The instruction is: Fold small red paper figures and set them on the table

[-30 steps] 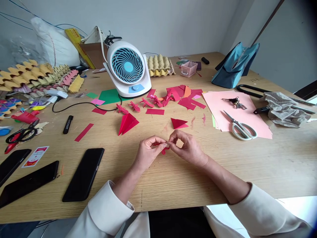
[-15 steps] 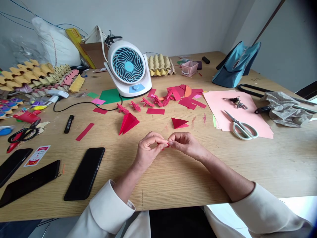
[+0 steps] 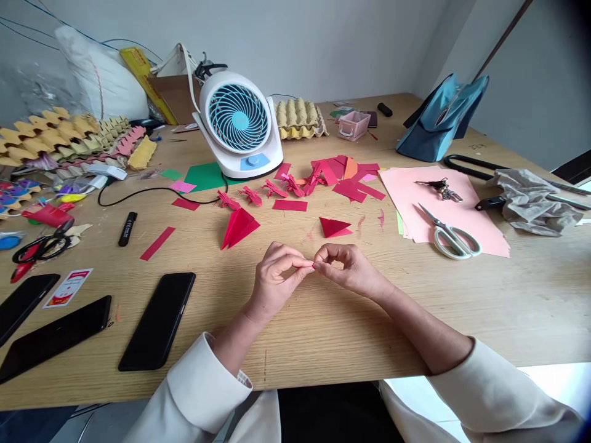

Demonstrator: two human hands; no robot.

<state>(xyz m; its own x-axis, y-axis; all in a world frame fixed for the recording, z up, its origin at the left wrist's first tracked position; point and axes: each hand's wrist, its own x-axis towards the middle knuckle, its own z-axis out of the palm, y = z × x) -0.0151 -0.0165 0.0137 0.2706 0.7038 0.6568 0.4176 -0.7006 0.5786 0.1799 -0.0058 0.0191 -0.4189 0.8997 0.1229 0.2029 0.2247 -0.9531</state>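
Note:
Above the near part of the wooden table, my left hand (image 3: 279, 275) and my right hand (image 3: 349, 269) meet fingertip to fingertip. Both pinch a small red piece of paper (image 3: 314, 266), almost wholly hidden by the fingers. Just beyond the hands lie two folded red papers, a larger one (image 3: 240, 228) to the left and a smaller one (image 3: 335, 227) to the right. Behind them runs a row of several small folded red paper figures (image 3: 252, 196). A flat red strip (image 3: 290, 205) lies in front of that row.
A white fan (image 3: 240, 123) stands at the back, near loose red paper pieces (image 3: 351, 189). White-handled scissors (image 3: 455, 240) rest on pink paper sheets (image 3: 401, 194) at right. At left are a black phone (image 3: 157, 322), a marker (image 3: 128, 229) and black-handled scissors (image 3: 44, 249).
The bit of red paper that showed below my fingertips is now nearly covered by them. Both hands keep almost the same place, and the view has shifted slightly.

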